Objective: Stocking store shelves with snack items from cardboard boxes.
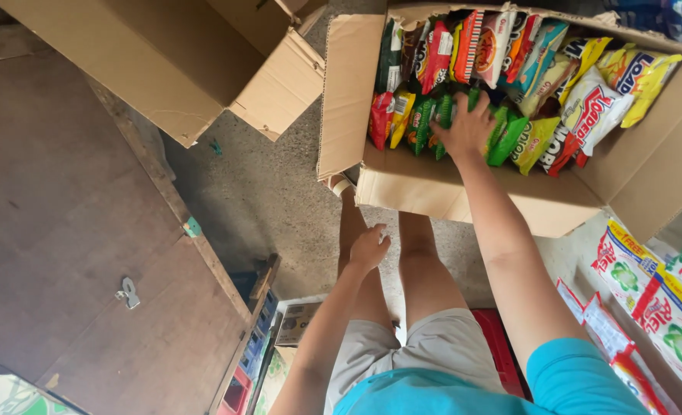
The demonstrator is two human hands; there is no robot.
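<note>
Green snack packets (425, 123) stand upright in the cardboard box (464, 192), directly under the right hand (464, 127), fingers spread flat on them. Left hand (368, 247) hangs loosely curled, empty, near the knee.

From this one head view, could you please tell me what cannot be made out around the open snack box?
- Green packets: partly hidden under the right hand.
- Cardboard box bottom: hidden by the packets.
- Second box: cut off by the top edge, inside unseen.
- Left hand: fingers curled; grip unclear.
</note>
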